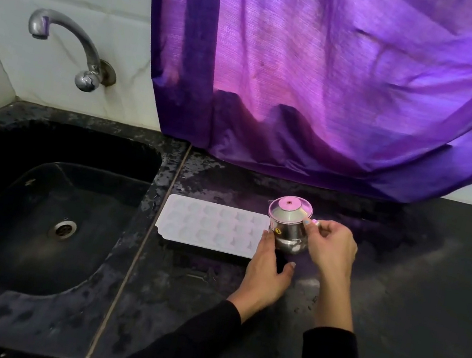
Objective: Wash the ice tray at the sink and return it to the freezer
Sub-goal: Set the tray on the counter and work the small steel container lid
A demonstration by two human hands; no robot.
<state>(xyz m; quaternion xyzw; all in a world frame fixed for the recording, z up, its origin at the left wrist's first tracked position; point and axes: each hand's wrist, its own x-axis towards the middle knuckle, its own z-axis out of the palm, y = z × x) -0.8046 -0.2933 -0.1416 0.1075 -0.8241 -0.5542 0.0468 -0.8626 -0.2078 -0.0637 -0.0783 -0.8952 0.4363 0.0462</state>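
**Ice tray waits on the counter while both hands handle a small steel pot**

A white ice tray (213, 226) lies flat on a dark stone counter (398, 286), just right of a black sink (43, 208), with its long side running left to right. Its shallow pockets sit in three rows and appear empty. The plastic looks thin and light, tinted lilac by light through a purple curtain (339, 86) hanging behind.

At the tray's right end stands a small steel pot (291, 225) with a clear lid and a pink centre. The person's right hand (329, 249) pinches something small at the pot's rim, probably its handle; that grip is closed around it. The left hand (266, 274) rests beside the pot's base, fingers fairly straight and the thumb spread; it seems to hold nothing, though its fingertips are hidden.

The tray seems not yet washed. To do this step well, the person should keep the pot level and clear of the tray, then carry the tray left to the sink under the wall tap (71, 49), holding it by both short ends so it does not flex.
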